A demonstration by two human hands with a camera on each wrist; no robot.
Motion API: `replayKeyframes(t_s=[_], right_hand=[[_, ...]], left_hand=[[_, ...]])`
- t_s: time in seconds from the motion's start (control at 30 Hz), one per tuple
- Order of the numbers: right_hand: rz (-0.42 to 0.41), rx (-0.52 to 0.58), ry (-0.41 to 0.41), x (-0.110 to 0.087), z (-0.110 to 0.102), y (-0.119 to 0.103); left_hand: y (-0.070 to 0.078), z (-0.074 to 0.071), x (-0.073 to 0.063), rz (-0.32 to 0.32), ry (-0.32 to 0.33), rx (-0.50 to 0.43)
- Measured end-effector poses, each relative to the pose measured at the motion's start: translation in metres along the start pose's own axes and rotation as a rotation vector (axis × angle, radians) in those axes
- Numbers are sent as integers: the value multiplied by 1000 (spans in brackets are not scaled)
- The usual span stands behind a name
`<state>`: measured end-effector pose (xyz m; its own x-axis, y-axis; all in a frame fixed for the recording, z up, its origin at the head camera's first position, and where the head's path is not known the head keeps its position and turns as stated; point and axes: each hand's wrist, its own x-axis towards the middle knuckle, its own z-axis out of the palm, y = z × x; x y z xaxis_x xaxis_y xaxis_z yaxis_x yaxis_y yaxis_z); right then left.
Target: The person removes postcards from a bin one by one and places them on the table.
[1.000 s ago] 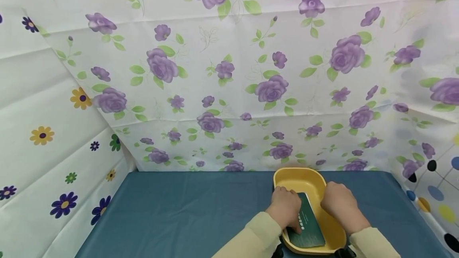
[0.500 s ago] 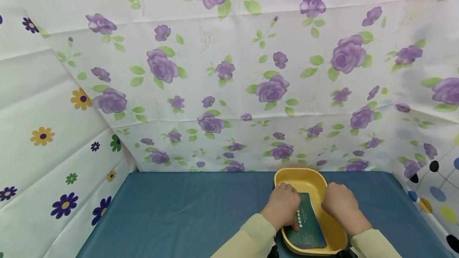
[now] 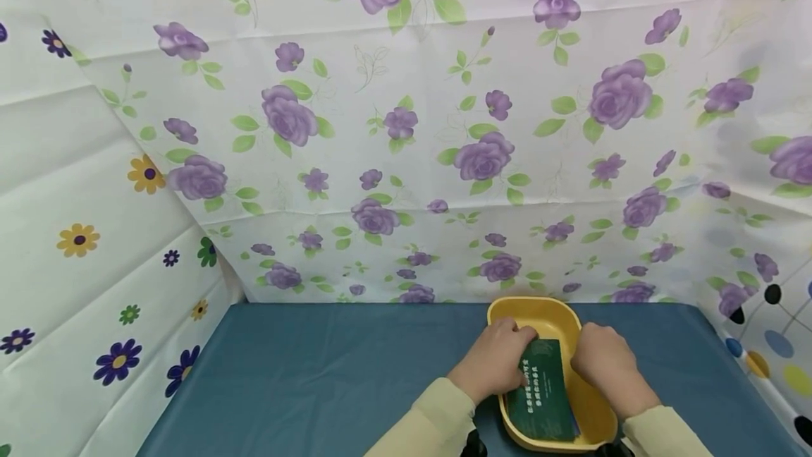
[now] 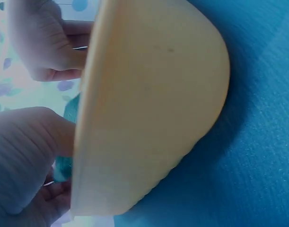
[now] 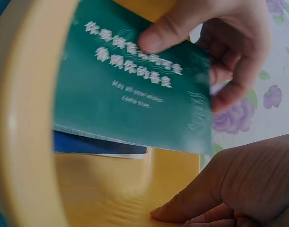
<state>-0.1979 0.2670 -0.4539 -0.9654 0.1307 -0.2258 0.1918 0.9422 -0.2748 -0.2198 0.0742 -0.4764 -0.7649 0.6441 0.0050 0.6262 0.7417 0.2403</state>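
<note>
A green booklet (image 5: 135, 90) with white printed lettering stands out over a deep yellow plastic basin (image 3: 596, 415). My left hand (image 3: 495, 362) pinches the booklet by one edge, the thumb on its printed face and the other fingers behind it. Beneath the green booklet shows a blue one (image 5: 99, 144) with pale page edges, inside the basin. My right hand (image 3: 607, 362) grips the basin's right rim, its thumb (image 5: 182, 203) reaching inside toward the ribbed wall. In the left wrist view the basin's outer side hides most of the green booklet.
The basin stands at the right of a table with a dark blue cloth (image 3: 336, 372). Flowered sheets (image 3: 380, 161) hang at the back and left. A dotted sheet (image 3: 780, 344) borders the right side.
My left hand has turned and shifted slightly left, and more of the green booklet's printed face shows, now apart from the blue one. The right hand has kept its place on the basin.
</note>
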Motion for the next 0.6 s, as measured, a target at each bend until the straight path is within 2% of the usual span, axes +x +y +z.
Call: replayKeyframes(t_s=[0.17,0.27,0.43,0.6], right_hand=[[-1,14,-10,-2,0,-1],[-3,10,1,-2,0,-1],[-6,-9,14,-1,0,-1],[-12,-26,16,0,0,-1]], left_hand=[[0,-7,-5,-45,4,-223],[0,-10,-8,-89,30,-304],[-3,-11,-10,-170,156,-454],[-12,-12,-13,-254,274,-694]])
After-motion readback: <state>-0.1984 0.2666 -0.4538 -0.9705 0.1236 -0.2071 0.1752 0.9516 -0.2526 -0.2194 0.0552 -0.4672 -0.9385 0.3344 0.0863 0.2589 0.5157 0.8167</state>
